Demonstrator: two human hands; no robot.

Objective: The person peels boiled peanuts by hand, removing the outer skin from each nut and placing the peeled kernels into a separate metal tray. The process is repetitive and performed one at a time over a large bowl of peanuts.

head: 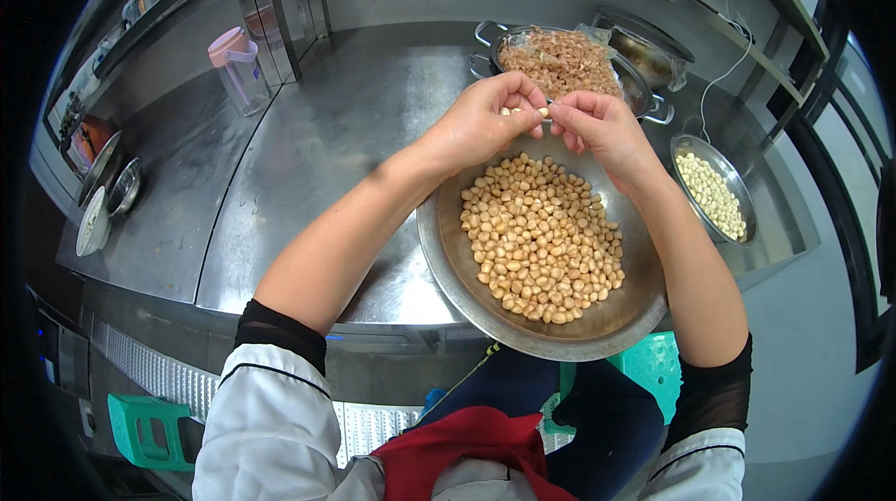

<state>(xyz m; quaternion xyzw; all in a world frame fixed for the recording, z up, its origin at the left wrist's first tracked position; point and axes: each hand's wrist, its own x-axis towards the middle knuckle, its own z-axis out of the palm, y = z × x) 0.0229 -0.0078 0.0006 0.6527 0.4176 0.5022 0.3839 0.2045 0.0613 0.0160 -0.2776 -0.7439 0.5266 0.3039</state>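
My left hand (500,109) holds several pale seeds in its curled fingers, one of them pinched at the thumb tip. Close beside it, the fingertips of my right hand (595,124) meet at that seed; whether they grip a piece of skin is too small to tell. Both hands are over the far rim of a wide steel bowl (448,284) of light brown, round seeds (546,238). Behind them a two-handled steel pot (638,84) bears a heap of thin brown skins (560,56). To the right, a smaller metal bowl (749,210) contains pale seeds (710,196).
A clear bottle with a pink lid (241,74) stands at the back left of the steel counter (308,123). Several bowls (94,224) are at the far left. A lidded pot (647,46) and white cable (724,74) lie back right; green stools (150,431) are below.
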